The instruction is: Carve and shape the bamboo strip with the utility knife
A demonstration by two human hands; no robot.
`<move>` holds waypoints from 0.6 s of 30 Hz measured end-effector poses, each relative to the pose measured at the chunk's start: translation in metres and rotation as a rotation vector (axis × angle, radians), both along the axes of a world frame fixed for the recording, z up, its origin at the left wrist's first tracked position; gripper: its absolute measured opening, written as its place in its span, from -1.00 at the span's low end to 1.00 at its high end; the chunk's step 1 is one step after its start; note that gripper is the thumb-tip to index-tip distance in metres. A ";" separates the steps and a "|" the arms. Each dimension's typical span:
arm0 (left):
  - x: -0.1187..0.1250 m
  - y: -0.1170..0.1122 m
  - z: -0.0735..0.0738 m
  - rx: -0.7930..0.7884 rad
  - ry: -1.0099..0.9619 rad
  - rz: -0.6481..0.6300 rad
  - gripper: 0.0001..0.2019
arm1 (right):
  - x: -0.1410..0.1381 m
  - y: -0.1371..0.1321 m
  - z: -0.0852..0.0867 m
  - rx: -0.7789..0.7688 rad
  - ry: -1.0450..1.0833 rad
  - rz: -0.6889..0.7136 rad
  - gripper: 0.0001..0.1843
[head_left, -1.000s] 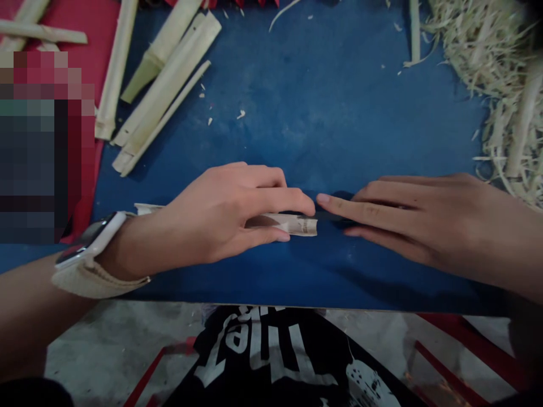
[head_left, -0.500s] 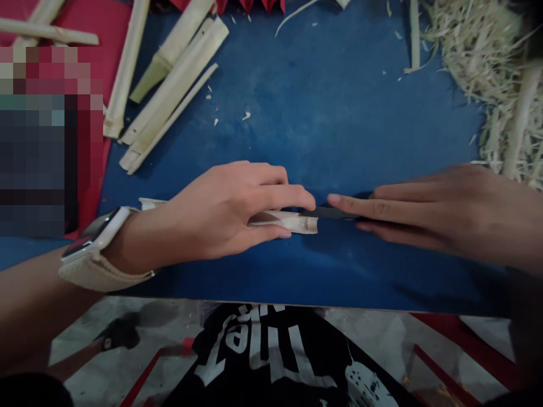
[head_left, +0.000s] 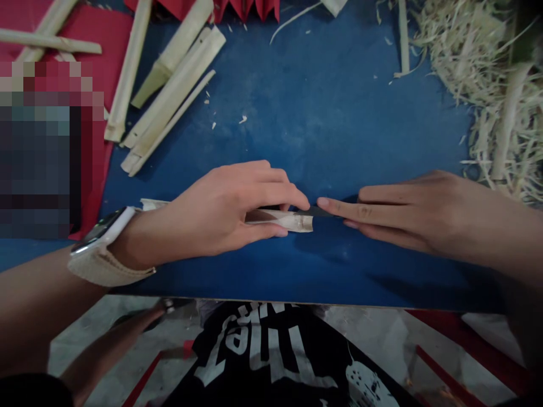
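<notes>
A split bamboo strip (head_left: pixel 302 223) lies on the blue table with its hollow side up. My left hand (head_left: pixel 241 203) grips it from above, thumb on the near edge and fingers over the far edge; its middle is covered by the palm and wrist. My right hand (head_left: pixel 394 212) holds a thin dark knife (head_left: pixel 319 211), index finger stretched along the blade. The blade's tip reaches the far edge of the strip's right end, close to my left fingertips. The knife's handle is hidden in my right hand.
Several split bamboo pieces (head_left: pixel 176 93) lie at the upper left. A pile of pale shavings (head_left: pixel 462 62) covers the upper right. Red sheets (head_left: pixel 95 34) and a blurred-out dark object (head_left: pixel 34 169) are at the left. The blue table's (head_left: pixel 339 113) near edge runs before my shirt.
My right hand and the knife have shifted slightly left, nearer my left fingers. My left hand still grips the bamboo strip. The whole view has moved a little.
</notes>
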State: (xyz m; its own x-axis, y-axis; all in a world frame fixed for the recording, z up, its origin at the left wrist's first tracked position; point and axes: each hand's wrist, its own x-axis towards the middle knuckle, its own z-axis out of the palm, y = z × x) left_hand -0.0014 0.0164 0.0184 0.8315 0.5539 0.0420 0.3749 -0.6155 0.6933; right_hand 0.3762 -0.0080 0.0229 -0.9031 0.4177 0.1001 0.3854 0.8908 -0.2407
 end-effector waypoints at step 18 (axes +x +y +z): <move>-0.011 0.002 -0.005 -0.031 -0.040 0.020 -0.72 | -0.008 -0.004 0.005 0.012 -0.081 -0.005 -0.23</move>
State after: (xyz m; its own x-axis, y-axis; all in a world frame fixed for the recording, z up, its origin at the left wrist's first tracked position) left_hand -0.0120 0.0181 0.0135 0.8183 0.5719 0.0571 0.3587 -0.5857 0.7268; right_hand 0.3686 -0.0122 0.0279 -0.9065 0.4211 0.0316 0.4073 0.8916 -0.1980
